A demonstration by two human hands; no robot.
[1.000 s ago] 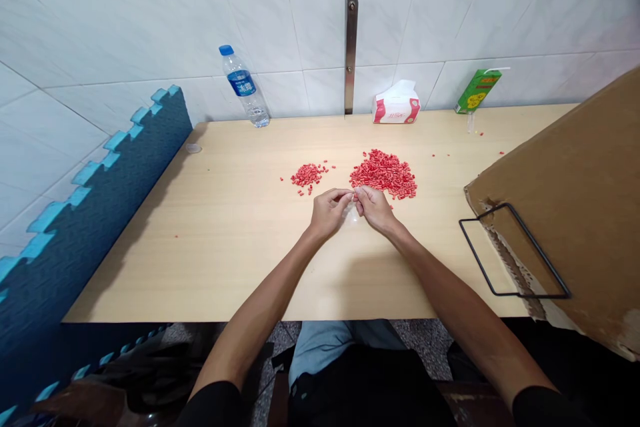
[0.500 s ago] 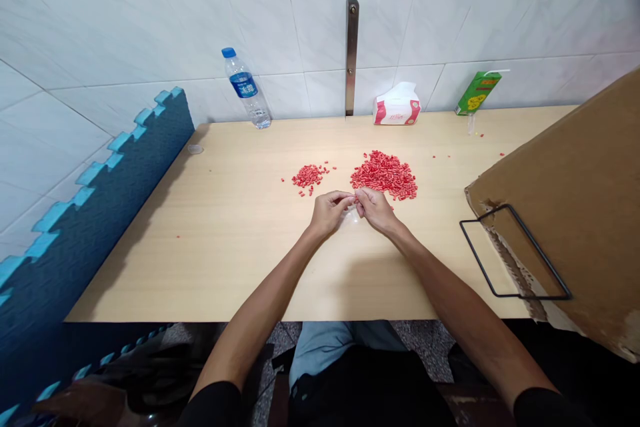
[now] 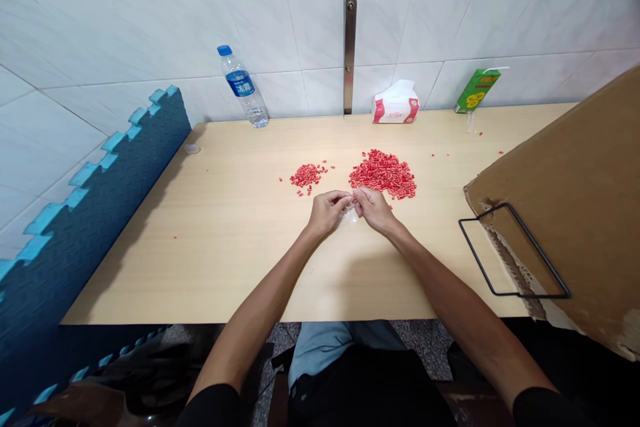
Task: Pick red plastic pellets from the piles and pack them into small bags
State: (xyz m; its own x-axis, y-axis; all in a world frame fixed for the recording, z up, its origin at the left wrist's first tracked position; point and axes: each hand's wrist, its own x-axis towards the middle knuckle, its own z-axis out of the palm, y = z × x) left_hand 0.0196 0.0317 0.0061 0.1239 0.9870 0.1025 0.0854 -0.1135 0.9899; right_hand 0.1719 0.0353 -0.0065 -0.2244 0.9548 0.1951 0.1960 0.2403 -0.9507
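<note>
My left hand and my right hand meet fingertip to fingertip just above the table, in front of the red piles. Both are closed in a pinch. A speck of red shows at the right fingertips, apparently a small red piece; what the left fingers pinch is hidden. Below the fingers lies something clear, like thin plastic. A large pile of small red cylindrical pieces is right behind my right hand. Behind my left hand sits a smaller pile of the same pieces.
Along the wall stand a water bottle, a tissue pack and a green drink carton. A cardboard sheet with a black wire frame borders the right. Blue foam matting walls the left. Stray red pieces dot the table.
The view has shifted slightly. Both hands stay pinched together in the same place, and the piles look the same.
</note>
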